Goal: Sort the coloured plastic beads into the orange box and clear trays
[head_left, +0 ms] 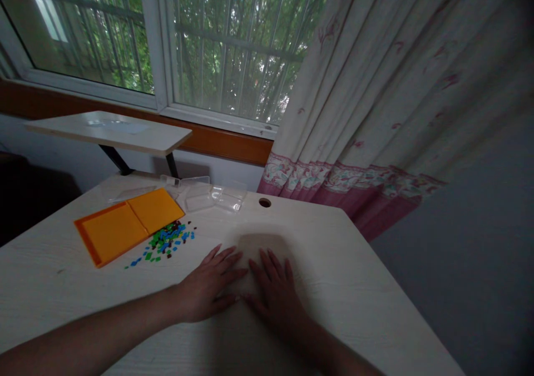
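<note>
Both my hands lie flat on the pale wooden table (346, 287), thumbs almost meeting. My left hand (212, 287) has its fingers stretched out and holds nothing. Beside it, my right hand (275, 292) is also spread, palm down, with nothing in it. Beyond my left hand lies a loose pile of small blue, green and dark red pieces (169, 237), nearest to its fingertips. An orange tray-like case (112, 234) lies open next to the pile, overlapping its edge.
Clear plastic boxes (204, 198) stand behind the orange case. A small raised shelf (125, 134) sits at the back left. A round cable hole (265, 202) pierces the table's far side. A curtain (334, 142) hangs beyond the right edge, by the window (233, 42).
</note>
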### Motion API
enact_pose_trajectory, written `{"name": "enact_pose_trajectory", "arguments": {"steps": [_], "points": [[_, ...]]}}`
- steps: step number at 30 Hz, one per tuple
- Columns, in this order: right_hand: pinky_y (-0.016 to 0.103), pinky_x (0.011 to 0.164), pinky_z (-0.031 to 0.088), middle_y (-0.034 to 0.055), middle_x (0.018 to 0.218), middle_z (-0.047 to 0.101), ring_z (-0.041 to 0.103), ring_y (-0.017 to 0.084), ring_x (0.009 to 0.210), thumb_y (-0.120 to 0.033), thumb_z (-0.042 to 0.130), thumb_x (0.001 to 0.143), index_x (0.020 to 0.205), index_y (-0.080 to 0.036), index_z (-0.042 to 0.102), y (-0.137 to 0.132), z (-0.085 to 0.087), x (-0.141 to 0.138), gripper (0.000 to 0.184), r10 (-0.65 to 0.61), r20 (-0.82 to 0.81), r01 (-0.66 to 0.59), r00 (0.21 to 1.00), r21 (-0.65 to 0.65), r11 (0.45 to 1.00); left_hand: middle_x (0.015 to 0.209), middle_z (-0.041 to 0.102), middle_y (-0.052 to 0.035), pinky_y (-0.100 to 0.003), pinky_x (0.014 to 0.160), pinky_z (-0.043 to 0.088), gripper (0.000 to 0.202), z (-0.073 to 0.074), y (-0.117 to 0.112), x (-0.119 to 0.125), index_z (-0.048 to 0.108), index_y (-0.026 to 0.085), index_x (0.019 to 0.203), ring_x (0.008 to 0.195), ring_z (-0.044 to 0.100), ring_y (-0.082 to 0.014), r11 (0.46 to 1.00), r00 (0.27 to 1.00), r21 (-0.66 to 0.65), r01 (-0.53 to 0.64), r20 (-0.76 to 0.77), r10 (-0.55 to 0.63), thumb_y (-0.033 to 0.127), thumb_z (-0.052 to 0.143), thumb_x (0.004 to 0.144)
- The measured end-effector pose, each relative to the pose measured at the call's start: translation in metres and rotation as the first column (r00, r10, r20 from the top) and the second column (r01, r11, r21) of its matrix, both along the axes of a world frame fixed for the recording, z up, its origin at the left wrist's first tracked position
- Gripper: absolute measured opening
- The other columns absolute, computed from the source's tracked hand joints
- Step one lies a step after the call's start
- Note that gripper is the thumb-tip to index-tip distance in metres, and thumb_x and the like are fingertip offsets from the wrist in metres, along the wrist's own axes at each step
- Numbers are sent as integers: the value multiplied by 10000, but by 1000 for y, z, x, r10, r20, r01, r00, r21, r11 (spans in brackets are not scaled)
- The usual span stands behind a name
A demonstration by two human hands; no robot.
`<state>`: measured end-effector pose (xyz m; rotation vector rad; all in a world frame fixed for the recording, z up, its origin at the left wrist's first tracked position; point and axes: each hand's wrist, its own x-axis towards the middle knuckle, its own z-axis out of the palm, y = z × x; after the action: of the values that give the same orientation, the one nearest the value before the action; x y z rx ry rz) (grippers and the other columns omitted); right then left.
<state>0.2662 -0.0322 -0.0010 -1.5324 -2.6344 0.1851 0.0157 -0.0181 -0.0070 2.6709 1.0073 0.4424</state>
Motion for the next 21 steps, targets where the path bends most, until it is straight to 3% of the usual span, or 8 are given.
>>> {"name": "enact_pose_trajectory", "arguments": {"steps": [21], "points": [[674, 1156, 97, 117, 1625, 171, 133, 363, 1495, -657, 389, 930, 1531, -316, 290, -1, 3, -1, 699, -5, 6, 5, 1000, -28, 1000, 1606, 251, -84, -625, 1179, 166, 634, -1, 0, 0, 320, 329, 1513, 1478, 218, -346, 1000, 1000, 6, -5, -17, 5, 463, 534, 931]]}}
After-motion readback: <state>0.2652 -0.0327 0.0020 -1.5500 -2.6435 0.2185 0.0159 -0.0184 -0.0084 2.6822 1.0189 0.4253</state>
